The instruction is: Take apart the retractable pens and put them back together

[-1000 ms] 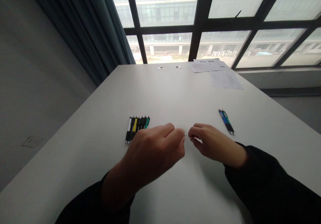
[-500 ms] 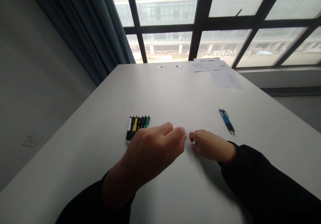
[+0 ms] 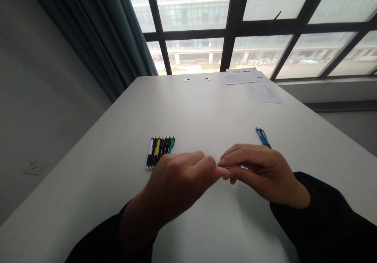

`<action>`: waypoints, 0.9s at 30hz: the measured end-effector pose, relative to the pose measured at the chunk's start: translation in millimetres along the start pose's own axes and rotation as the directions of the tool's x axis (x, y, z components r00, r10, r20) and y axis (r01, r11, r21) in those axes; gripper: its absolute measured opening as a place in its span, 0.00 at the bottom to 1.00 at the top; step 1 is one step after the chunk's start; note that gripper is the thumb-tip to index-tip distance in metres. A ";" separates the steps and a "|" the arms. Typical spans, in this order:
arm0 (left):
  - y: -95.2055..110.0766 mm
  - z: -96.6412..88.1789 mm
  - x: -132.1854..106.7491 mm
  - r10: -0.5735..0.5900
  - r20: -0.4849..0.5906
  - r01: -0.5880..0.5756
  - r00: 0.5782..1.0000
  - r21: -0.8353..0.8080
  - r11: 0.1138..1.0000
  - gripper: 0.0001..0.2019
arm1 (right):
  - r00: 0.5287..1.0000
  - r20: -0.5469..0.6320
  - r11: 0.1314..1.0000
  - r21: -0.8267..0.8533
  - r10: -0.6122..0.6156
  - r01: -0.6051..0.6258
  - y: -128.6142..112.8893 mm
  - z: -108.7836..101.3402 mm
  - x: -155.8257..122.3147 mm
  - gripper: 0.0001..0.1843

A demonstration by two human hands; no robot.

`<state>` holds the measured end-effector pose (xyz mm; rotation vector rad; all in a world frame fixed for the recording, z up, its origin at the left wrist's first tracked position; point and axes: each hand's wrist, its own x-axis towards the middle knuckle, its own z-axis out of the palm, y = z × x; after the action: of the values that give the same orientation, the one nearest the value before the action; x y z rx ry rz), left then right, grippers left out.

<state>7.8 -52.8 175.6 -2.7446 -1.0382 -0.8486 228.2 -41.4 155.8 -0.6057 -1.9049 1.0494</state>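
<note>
My left hand [image 3: 176, 180] and my right hand [image 3: 259, 170] meet fingertip to fingertip above the white table [image 3: 206, 109]. Both are closed in a pinch on a small thin part [image 3: 224, 167] between them, too small to name. A row of several pens [image 3: 160, 151] lies just left of my left hand. Two pens, blue and green [image 3: 261, 136], lie beyond my right hand, partly hidden by its fingers. Both forearms wear dark sleeves.
Printed paper sheets [image 3: 259, 88] lie at the table's far right. Two small round caps [image 3: 197, 79] sit at the far edge by the window. A dark curtain [image 3: 112, 39] hangs at the left, with a wall socket [image 3: 35, 167] low on the wall.
My right hand has lifted from the table and come nearer, its fingers now meeting my left fingertips and covering part of the two pens. My left hand has barely shifted.
</note>
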 end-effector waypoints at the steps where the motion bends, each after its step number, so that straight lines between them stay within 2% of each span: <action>1: 0.2 -0.1 0.0 -0.005 0.003 0.006 1.000 -0.014 1.000 0.20 | 1.000 -0.006 1.000 0.005 -0.014 0.014 0.2 -0.2 0.2 0.09; 7: 0.1 -1.7 0.6 -0.004 0.022 0.005 1.000 -0.051 0.999 0.20 | 0.998 -0.039 0.998 0.046 -0.046 0.048 -2.1 -1.2 -0.1 0.09; 12: 0.6 -2.9 2.0 0.020 0.034 -0.019 0.999 -0.014 1.000 0.15 | 0.990 -0.140 0.981 0.190 -0.003 0.030 -3.0 4.6 -0.9 0.07; 15: 1.8 -2.1 1.6 0.011 0.034 -0.011 0.999 0.016 1.000 0.14 | 0.977 -0.213 0.974 0.223 0.005 0.043 -3.9 4.9 -0.9 0.06; 18: 1.4 -0.6 -0.1 0.000 0.052 -0.002 0.999 0.040 0.999 0.14 | 0.964 -0.264 0.969 0.246 0.032 0.035 -3.9 -5.1 -0.7 0.04; 20: -0.3 0.7 -1.3 -0.009 0.060 0.005 0.998 0.062 0.998 0.14 | 0.960 -0.253 0.973 0.221 0.120 -0.063 -1.1 -16.3 -0.8 0.02; 22: -2.2 2.3 -1.9 -0.019 0.063 0.013 0.998 0.085 0.996 0.15 | 0.936 -0.194 0.955 0.077 0.295 -0.285 6.6 -27.0 -2.1 0.04; 24: -3.1 3.9 -1.4 -0.024 0.062 0.018 0.998 0.098 0.995 0.16 | 0.858 -0.121 0.828 -0.224 0.499 -0.514 20.3 -32.7 -5.6 0.06; 25: -3.0 4.7 -0.8 -0.025 0.063 0.019 0.998 0.100 0.995 0.16 | 0.809 -0.088 0.725 -0.396 0.582 -0.564 29.1 -33.1 -8.3 0.07; 27: -2.2 6.1 0.5 -0.027 0.064 0.020 0.998 0.100 0.995 0.16 | 0.719 -0.013 0.524 -0.675 0.695 -0.519 48.4 -29.4 -15.1 0.08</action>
<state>9.5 -49.3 170.4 -2.6991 -1.0950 -0.6948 261.6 -14.0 116.2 -1.7385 -2.3613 0.8795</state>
